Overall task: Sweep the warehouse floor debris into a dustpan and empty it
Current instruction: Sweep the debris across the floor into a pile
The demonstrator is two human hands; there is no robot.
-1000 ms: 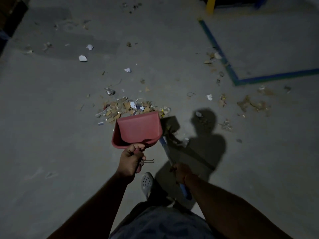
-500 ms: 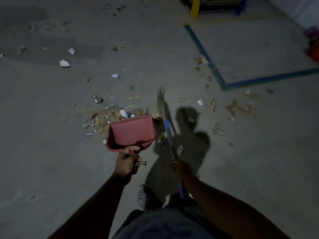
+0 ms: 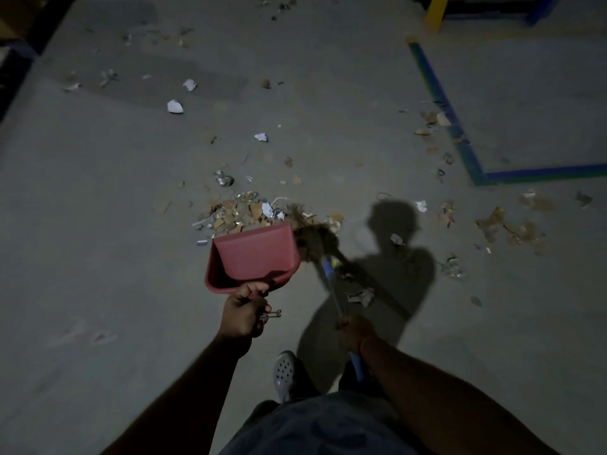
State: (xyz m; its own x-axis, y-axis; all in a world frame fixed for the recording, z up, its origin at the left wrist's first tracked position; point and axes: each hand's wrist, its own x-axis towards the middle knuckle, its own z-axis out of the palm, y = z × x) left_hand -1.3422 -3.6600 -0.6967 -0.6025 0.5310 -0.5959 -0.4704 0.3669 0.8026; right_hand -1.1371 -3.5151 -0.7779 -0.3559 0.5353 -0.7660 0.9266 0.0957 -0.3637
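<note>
A red dustpan [image 3: 254, 254] rests on the grey concrete floor with its lip against a pile of cardboard and paper scraps [image 3: 244, 213]. My left hand [image 3: 244, 311] grips the dustpan's handle, and a small metal clip hangs beside my fingers. My right hand [image 3: 356, 330] grips the blue handle of a broom [image 3: 315, 238]. The brown bristles are blurred and lie just right of the dustpan, at the right end of the pile. The lower handle sticks out below my right wrist.
Loose scraps are scattered over the floor: white paper bits [image 3: 175, 106] at the upper left, brown fragments [image 3: 512, 224] at the right. Blue floor tape [image 3: 460, 139] marks a corner at the right. A yellow rack leg [image 3: 435, 11] stands at the top right. My shoe [image 3: 284, 372] is below the dustpan.
The broom has swung from in front of me, bristles pointing away, down against the dustpan's right side. The dustpan has stayed at the pile. My view shifted slightly.
</note>
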